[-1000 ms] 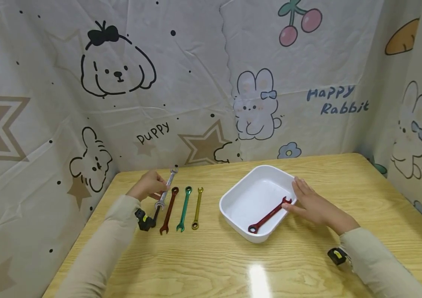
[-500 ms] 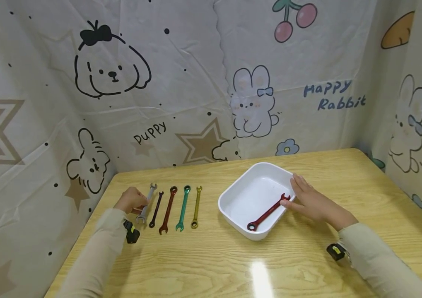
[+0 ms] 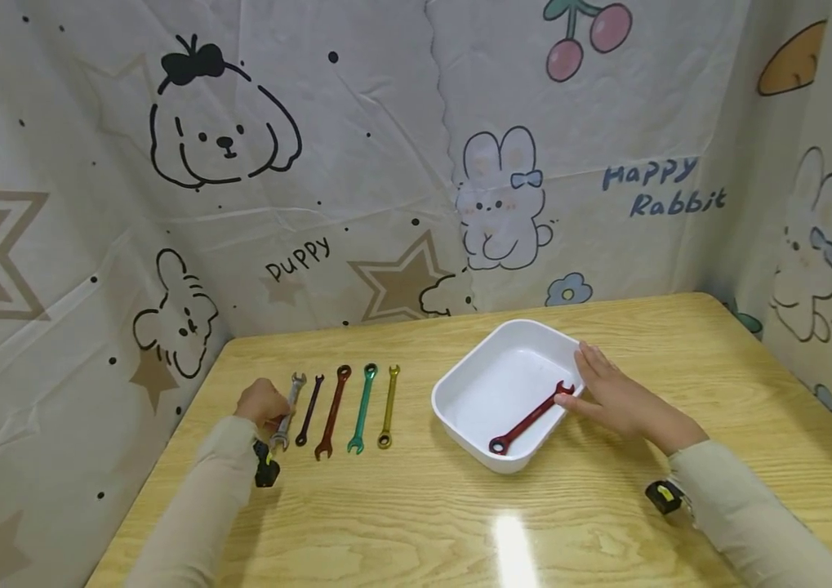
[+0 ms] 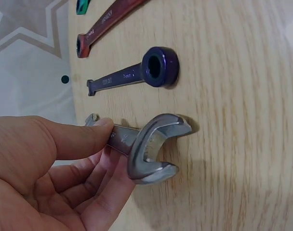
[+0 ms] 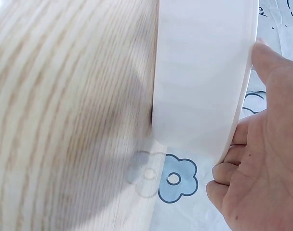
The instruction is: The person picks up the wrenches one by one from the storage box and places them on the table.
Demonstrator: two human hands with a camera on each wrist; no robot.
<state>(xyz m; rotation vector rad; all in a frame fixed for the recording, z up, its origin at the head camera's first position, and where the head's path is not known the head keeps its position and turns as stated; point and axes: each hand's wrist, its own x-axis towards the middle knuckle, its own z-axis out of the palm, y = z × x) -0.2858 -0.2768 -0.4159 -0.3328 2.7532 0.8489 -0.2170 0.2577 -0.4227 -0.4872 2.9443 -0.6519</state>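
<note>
A silver open-end wrench point(image 3: 287, 412) lies at the left end of a row of wrenches. My left hand point(image 3: 263, 402) pinches its shaft; in the left wrist view the thumb presses on top, fingers beneath, and the large open end point(image 4: 151, 149) points toward the camera, close to the wood. Right of it lies a small dark purple wrench point(image 3: 309, 411). My right hand point(image 3: 617, 400) touches the rim of a white plastic bin point(image 3: 452, 416) at its right side, fingers fairly straight and thumb across the rim. Inside the bin a dark red wrench point(image 3: 531, 420) leans toward the right wall.
A red-brown wrench point(image 3: 333, 412), a green wrench point(image 3: 363, 408) and a yellow wrench point(image 3: 389, 407) continue the row on the wooden table point(image 3: 386, 523). A printed cloth point(image 3: 357, 163) hangs behind the table and at both sides.
My left hand has carried the silver wrench leftward and down, from above the small purple wrench to the row's left end. The right hand and bin stay put.
</note>
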